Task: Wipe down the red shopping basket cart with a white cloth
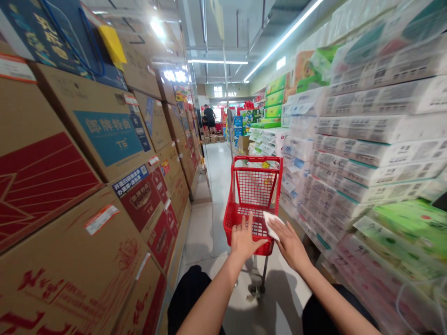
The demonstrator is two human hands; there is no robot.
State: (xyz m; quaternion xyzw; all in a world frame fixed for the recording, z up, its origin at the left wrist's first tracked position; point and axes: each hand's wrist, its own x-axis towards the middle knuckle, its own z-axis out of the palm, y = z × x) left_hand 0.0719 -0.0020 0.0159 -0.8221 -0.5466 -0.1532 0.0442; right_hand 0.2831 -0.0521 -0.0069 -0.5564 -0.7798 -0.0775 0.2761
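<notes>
A red plastic shopping cart [254, 188] stands in the aisle right in front of me. My left hand [243, 239] rests on the cart's near rim with the fingers stretched out and holds nothing. My right hand [288, 242] lies on the same rim a little to the right, fingers flat, pressing a white folded paper or cloth [271, 223] against it. Both forearms reach forward from the bottom of the view. The basket looks empty through its mesh.
Stacked brown cardboard cartons [104, 139] wall the left side. Wrapped tissue packs [366, 153] are piled high on the right, close to the cart. A grey tiled aisle [213, 186] runs ahead. A person in dark clothes [210, 118] stands far down it among boxes.
</notes>
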